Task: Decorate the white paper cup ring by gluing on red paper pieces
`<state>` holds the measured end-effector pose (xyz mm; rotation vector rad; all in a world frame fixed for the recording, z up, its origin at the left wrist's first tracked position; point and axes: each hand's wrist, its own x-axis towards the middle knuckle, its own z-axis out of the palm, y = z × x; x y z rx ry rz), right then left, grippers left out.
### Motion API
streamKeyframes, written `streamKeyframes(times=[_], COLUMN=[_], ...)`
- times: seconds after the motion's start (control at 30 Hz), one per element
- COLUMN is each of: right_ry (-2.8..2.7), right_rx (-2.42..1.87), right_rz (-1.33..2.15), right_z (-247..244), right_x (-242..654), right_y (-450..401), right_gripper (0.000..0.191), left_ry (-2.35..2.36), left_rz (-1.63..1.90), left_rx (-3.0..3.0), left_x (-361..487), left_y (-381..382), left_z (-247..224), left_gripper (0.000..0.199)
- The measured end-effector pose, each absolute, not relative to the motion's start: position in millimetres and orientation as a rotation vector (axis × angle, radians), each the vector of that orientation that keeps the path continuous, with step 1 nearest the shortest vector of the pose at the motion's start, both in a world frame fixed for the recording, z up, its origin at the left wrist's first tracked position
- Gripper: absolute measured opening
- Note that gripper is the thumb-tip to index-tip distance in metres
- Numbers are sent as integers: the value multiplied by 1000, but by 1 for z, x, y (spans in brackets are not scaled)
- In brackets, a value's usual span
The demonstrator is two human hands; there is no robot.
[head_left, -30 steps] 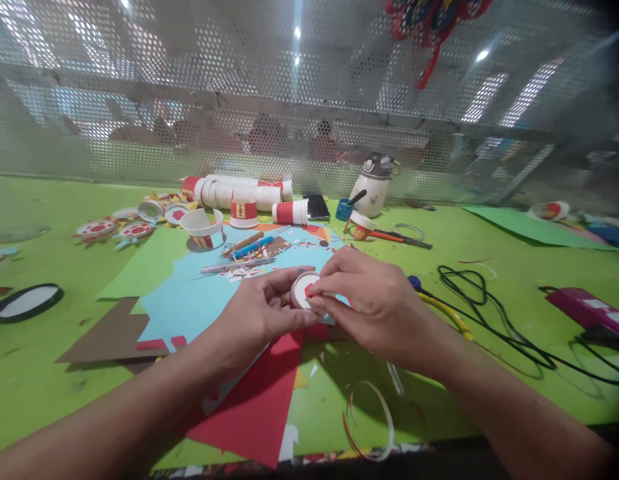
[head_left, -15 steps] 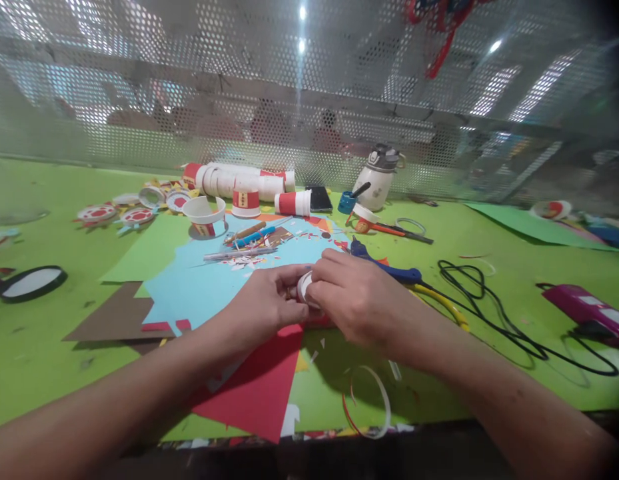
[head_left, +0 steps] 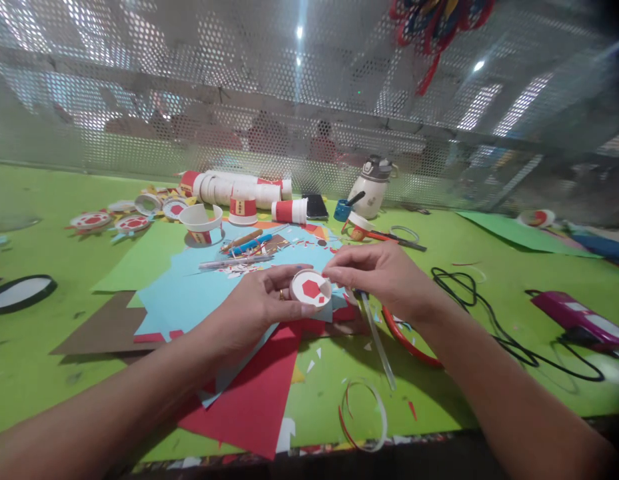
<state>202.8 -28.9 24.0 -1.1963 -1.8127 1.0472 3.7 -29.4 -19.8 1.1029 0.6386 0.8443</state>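
Two bare hands over the bench (head_left: 34,373). Left hand (head_left: 259,300) holds a round white cup base (head_left: 299,289) by its rim, thumb on the near side, fingers behind; right hand (head_left: 389,273) narrow, fingertips at the far right of the rim. Cannot tell whether they pinch a scrap.

Cup base raised near mid-bench, over the right part of the blue paper (head_left: 179,287). Rim grip probably chosen to steady it and leave the face open to the right fingers. Red hexagon (head_left: 310,288) about mid-face, small red piece (head_left: 322,300) toward the near right rim.

Decorated discs (head_left: 90,221) lie toward the bench's far left corner, likely out of the hands' way; pens (head_left: 249,245) on the blue paper, presumably for easy reach. Red paper (head_left: 249,407) runs toward the near edge.

Pointing: face tilted up toward the wearer. Face round, so no long axis across it; the centre axis slopes up and nearward.
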Motion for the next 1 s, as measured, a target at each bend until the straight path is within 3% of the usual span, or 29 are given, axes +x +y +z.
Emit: streamKeyframes(times=[0.27, 0.53, 1.0], right_ry=[-1689, -1821, -1852], right_rx=[-1186, -1168, -1149], right_rz=[1261, 1152, 1127], right_z=[14, 19, 18], right_x=[205, 201, 203], right_y=[-23, -25, -24], right_gripper=[16, 5, 6], left_ry=[703, 653, 663], left_rz=[903, 871, 861], left_rx=[962, 1025, 1104], left_x=[5, 3, 2], left_y=[-28, -28, -29], left_z=[-17, -19, -16], left_gripper=[61, 44, 40])
